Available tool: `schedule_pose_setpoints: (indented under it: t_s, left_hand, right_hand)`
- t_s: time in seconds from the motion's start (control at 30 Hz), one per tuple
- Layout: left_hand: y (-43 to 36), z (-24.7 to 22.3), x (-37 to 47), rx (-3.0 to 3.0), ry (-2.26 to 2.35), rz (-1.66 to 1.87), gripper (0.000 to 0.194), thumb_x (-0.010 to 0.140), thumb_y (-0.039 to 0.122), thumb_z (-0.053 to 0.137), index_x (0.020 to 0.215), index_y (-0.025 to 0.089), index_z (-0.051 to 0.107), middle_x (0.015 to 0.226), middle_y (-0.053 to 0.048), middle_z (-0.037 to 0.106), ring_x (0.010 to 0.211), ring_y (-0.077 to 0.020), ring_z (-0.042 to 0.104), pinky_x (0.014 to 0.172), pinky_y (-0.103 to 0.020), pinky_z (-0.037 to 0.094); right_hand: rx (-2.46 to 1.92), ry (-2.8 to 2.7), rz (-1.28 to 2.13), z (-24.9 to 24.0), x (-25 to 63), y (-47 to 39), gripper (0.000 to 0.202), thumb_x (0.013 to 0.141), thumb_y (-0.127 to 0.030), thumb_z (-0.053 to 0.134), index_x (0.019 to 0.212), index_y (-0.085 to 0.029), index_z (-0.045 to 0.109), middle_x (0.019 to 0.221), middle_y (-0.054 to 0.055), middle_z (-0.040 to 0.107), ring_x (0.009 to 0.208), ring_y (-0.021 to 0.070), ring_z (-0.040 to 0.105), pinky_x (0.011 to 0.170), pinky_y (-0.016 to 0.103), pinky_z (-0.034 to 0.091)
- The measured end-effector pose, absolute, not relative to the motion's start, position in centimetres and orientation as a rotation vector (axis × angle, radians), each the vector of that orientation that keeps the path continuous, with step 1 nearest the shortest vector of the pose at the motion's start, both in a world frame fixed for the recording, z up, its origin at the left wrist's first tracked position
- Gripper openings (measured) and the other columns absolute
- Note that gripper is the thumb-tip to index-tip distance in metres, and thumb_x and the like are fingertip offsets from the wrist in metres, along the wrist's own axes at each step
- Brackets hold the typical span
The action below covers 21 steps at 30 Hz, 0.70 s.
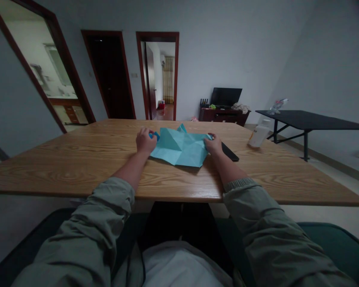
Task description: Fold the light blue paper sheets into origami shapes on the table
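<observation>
A creased sheet of light blue paper (182,147) lies over the middle of the wooden table (77,159), with folds standing up along its far side. At its left edge is my left hand (146,141), fingers closed round a small darker blue object (155,136) that I cannot make out fully. My right hand (214,144) pinches the paper's right edge between thumb and fingers. Just right of that hand, partly hidden by it, a flat black object (229,152) rests on the table.
A white bottle (259,134) stands on the table's right side. Beyond the table are a black table (314,118) with a clear bottle (277,106) on it, and a dark cabinet (224,116) bearing a screen (226,97).
</observation>
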<state>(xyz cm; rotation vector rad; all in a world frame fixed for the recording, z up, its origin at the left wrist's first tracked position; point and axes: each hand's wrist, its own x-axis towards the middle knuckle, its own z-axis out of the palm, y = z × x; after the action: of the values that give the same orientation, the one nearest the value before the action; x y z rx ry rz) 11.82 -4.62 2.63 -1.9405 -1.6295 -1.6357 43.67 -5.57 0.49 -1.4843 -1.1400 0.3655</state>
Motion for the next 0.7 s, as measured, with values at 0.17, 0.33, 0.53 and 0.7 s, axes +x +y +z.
schedule_pose_setpoints:
  t_s: [0.17,0.33,0.53,0.7]
  left_hand:
    - [-6.3,2.5,13.5,-2.649,-1.369,-1.326,0.019,0.078,0.028,0.052,0.087,0.020,0.066,0.090,-0.005,0.068,0.088,-0.0198,0.061,0.084,-0.032,0.046]
    - [-7.4,1.5,15.4,-3.082,-1.277,-0.671,0.055,0.079,0.059,0.049,0.122,0.024,0.058,0.123,-0.005,0.061,0.111,-0.0224,0.056,0.096,-0.032,0.041]
    - [-6.9,0.5,15.9,-3.041,-1.403,-0.196,0.083,0.073,0.078,0.039,0.141,0.030,0.035,0.152,-0.006,0.024,0.139,-0.0281,0.022,0.112,-0.043,0.017]
    - [-5.5,0.2,14.9,-2.908,-1.602,-0.117,0.083,0.075,0.079,0.031,0.144,0.032,0.028,0.154,-0.008,0.016,0.141,-0.0317,0.011,0.111,-0.053,0.011]
  right_hand:
    - [-1.585,-1.285,0.673,0.1,43.7,-5.9,0.060,0.059,-0.019,0.073,0.117,-0.015,0.056,0.073,-0.001,0.059,0.059,0.0124,0.053,0.064,0.029,0.047]
    - [-1.563,-1.181,0.570,0.3,43.6,-6.2,0.059,0.061,-0.025,0.073,0.117,-0.014,0.057,0.071,-0.001,0.058,0.060,0.0130,0.053,0.064,0.028,0.047]
    - [-1.463,-1.048,0.704,0.4,43.6,-5.8,0.030,0.068,-0.032,0.064,0.092,-0.013,0.066,0.074,0.003,0.063,0.065,0.0153,0.057,0.063,0.028,0.048]
    - [-1.503,-1.135,0.730,0.7,43.1,-6.4,0.033,0.064,-0.031,0.069,0.092,-0.013,0.066,0.071,0.004,0.064,0.060,0.0153,0.056,0.055,0.027,0.046]
